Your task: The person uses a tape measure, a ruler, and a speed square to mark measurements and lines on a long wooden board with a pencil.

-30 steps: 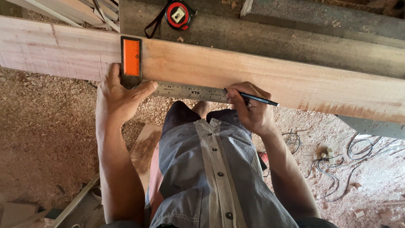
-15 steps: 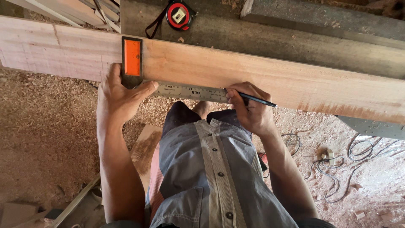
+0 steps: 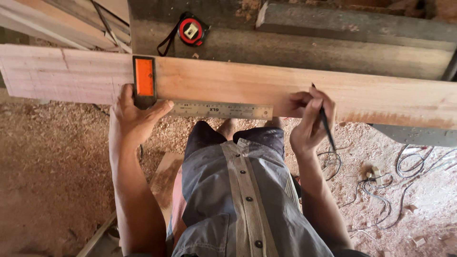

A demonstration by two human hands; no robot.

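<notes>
We start at the left hand (image 3: 135,119), left of centre in the frame: it is spread flat, thumb and fingers pressing down on the corner of a try square (image 3: 190,102) where the orange-faced stock meets the steel blade. The stock stands across the plank (image 3: 247,83) near its left part, and the blade runs to the right along the plank's near edge, ending just short of the right hand (image 3: 309,123).

That right hand, right of centre, is closed in a writing grip around a dark pencil (image 3: 324,119). The pencil stands steeply, its upper end pointing up over the face of the plank; we cannot tell whether the tip touches the wood. The fingertips rest at the plank's near edge, just beside the blade's end.

The plank is a long, pale reddish board that crosses the whole frame from left to right, slightly tilted down to the right, with a darker stain near its lower right edge. Behind it, in the upper middle, lies a heavier grey beam (image 3: 295,47), and on that beam, upper left of centre, sits a red and black tape measure (image 3: 190,31) with a black strap.

Below the plank, we see the person's grey buttoned shirt (image 3: 238,200) in the lower centre. The floor (image 3: 52,162) is covered in sawdust, and loose cables (image 3: 404,176) trail over it at lower right.
</notes>
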